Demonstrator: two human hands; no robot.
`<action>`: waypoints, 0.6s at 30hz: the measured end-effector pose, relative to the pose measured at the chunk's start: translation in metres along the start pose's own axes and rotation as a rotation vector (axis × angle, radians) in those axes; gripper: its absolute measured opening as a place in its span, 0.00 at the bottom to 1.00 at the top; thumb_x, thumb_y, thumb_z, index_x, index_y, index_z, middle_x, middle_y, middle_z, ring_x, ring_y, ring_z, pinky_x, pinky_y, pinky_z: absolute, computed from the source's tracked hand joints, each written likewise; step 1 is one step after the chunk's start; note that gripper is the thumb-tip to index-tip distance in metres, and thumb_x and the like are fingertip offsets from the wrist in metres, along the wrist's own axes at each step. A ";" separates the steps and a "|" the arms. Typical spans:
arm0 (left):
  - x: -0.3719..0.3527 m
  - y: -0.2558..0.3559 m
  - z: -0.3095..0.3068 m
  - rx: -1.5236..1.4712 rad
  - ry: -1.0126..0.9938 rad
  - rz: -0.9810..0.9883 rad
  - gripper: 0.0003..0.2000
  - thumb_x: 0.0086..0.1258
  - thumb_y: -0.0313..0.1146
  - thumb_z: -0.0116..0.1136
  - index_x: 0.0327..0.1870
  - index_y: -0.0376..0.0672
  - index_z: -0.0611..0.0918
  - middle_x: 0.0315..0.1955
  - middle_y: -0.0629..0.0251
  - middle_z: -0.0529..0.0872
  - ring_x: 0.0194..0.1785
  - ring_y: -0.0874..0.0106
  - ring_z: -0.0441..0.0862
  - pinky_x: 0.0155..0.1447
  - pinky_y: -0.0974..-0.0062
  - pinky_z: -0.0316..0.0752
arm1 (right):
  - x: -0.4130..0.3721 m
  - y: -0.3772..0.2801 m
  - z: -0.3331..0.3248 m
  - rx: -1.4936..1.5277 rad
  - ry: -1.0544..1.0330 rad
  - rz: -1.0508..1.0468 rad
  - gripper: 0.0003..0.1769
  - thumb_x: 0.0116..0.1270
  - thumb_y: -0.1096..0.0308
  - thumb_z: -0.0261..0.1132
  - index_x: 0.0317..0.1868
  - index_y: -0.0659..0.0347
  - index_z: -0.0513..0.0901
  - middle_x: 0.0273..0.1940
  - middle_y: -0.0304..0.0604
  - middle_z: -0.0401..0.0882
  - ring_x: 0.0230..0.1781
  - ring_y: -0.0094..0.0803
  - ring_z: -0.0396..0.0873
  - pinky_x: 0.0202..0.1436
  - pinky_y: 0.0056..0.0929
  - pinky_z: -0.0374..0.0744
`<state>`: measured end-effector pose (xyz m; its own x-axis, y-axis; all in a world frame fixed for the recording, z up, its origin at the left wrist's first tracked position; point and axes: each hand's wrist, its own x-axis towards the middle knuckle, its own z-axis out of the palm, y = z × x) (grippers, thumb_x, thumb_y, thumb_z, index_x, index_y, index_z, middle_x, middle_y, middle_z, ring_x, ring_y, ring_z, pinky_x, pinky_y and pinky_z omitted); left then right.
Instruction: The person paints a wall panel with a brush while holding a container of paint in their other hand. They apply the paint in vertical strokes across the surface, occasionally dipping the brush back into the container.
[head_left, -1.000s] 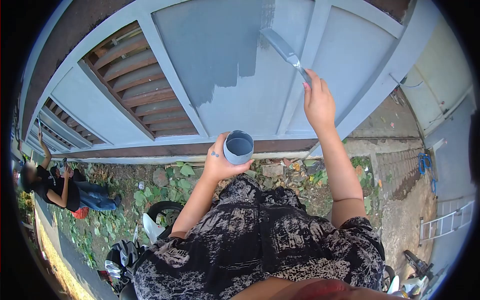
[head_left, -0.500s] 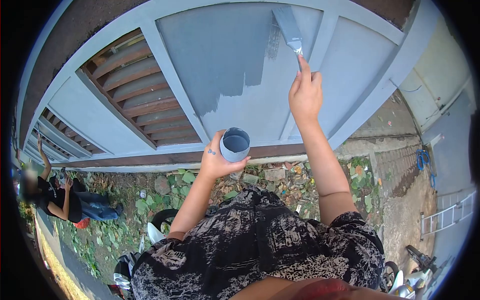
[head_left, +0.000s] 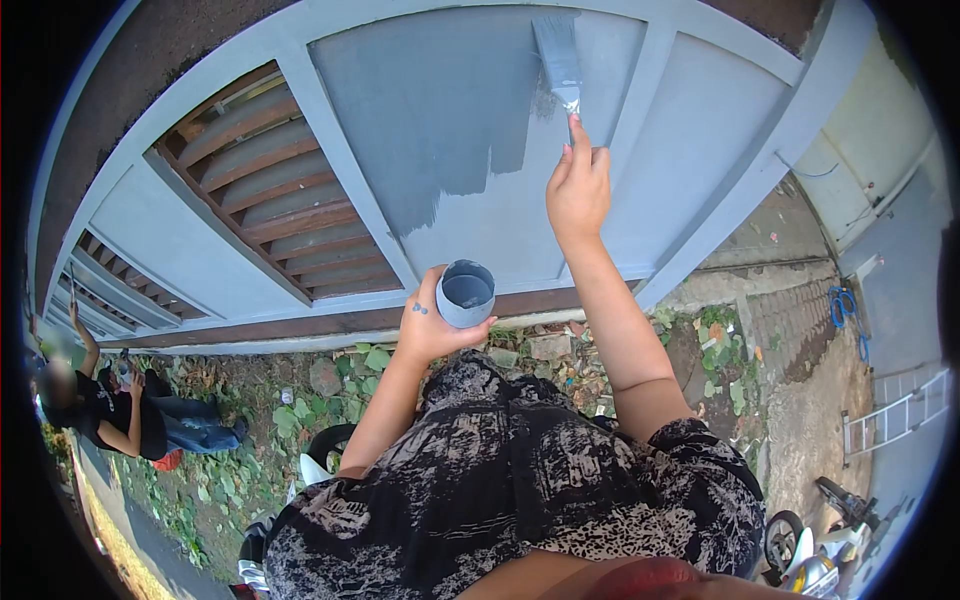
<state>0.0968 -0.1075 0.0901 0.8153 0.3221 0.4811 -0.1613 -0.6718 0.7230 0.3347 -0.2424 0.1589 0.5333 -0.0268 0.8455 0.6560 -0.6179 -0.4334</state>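
Note:
My left hand [head_left: 428, 322] is wrapped round a round cup of grey paint [head_left: 466, 293], with grey smears on the skin near the thumb. The cup is held open side up, below the wall panel. My right hand [head_left: 580, 190] grips the handle of a wide paintbrush [head_left: 559, 58], its bristles against the upper part of the panel. Darker grey paint [head_left: 425, 110] covers the panel's upper left, with a ragged lower edge. The lower and right parts of the panel [head_left: 520, 235] are lighter grey.
Slatted openings [head_left: 270, 180] lie left of the panel. At far left another person [head_left: 130, 410] stands by the wall with one arm raised. Leafy ground [head_left: 290, 415] runs below the wall. A ladder [head_left: 897, 415], a blue hose [head_left: 846, 310] and a motorbike [head_left: 815, 560] are at right.
My right hand and the brush have moved slightly left across the panel. The cup in my left hand has shifted a little left in view.

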 end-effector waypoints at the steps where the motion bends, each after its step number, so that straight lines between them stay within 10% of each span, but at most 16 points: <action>1: 0.001 0.000 0.001 -0.001 -0.004 0.002 0.42 0.49 0.49 0.89 0.62 0.39 0.78 0.46 0.50 0.94 0.52 0.54 0.95 0.56 0.58 0.88 | 0.000 0.001 0.002 -0.004 -0.025 0.012 0.28 0.81 0.70 0.65 0.78 0.45 0.78 0.41 0.47 0.75 0.33 0.45 0.80 0.37 0.46 0.81; 18: 0.007 -0.005 0.008 -0.008 -0.012 0.005 0.42 0.49 0.48 0.89 0.62 0.39 0.78 0.47 0.50 0.94 0.53 0.53 0.95 0.57 0.59 0.88 | -0.059 0.024 -0.004 -0.135 -0.256 0.134 0.27 0.82 0.66 0.64 0.78 0.39 0.77 0.41 0.50 0.76 0.32 0.52 0.83 0.33 0.53 0.81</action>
<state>0.1074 -0.1069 0.0858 0.8212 0.3102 0.4790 -0.1702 -0.6681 0.7244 0.3170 -0.2584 0.1002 0.7381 0.0731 0.6707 0.5037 -0.7211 -0.4757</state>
